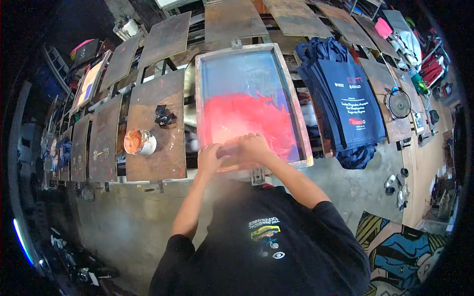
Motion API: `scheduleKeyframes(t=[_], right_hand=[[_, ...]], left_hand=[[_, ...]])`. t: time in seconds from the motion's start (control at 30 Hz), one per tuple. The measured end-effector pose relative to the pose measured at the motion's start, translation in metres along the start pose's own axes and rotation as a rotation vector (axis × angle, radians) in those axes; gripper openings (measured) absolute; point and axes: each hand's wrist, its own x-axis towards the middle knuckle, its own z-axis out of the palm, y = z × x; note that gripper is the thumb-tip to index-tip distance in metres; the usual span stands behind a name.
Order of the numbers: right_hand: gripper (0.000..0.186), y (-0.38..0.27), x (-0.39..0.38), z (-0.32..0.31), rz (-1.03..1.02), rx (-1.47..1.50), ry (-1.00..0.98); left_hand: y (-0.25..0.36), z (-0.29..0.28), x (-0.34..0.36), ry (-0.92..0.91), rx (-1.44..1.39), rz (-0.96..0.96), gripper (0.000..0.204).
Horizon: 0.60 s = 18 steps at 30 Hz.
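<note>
A wooden-framed printing screen [199,93] lies flat in front of me. Its mesh is bluish at the far end, and bright red ink [266,118] spreads across the near half. Both my hands grip a squeegee [229,152] near the screen's close end. My left hand [210,157] is closed round its left part, and my right hand [254,147] is closed over its right part. The squeegee's lower edge is blurred, so its contact with the mesh is hard to make out. A metal clamp [257,176] sits at the frame's near edge.
Left of the screen, a small ink-smeared bucket [148,144] and a crumpled black piece [165,116] rest on a brown board [153,167]. A stack of navy bags [345,108] lies to the right, beside a round black-rimmed object [399,103]. More boards [234,22] stand beyond.
</note>
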Motion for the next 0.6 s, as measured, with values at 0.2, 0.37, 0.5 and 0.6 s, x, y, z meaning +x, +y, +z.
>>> scheduleKeyframes(t=[0.2,0.37,0.5,0.6], right_hand=[[0.051,0.004,0.026,-0.004,0.014,-0.130,0.293],[0.050,0.014,0.014,-0.010,-0.013,-0.135,0.216],[0.045,0.003,-0.042,-0.012,-0.030,-0.051,0.118],[0.042,0.011,-0.049,-0.002,-0.067,-0.126,0.275]], left_hand=[[0.003,-0.013,0.042,-0.013,0.084,-0.097,0.040],[0.009,-0.010,0.036,-0.013,0.086,-0.076,0.042],[0.031,0.004,-0.016,-0.017,0.067,-0.010,0.043],[0.037,0.014,-0.020,0.022,0.101,-0.026,0.044]])
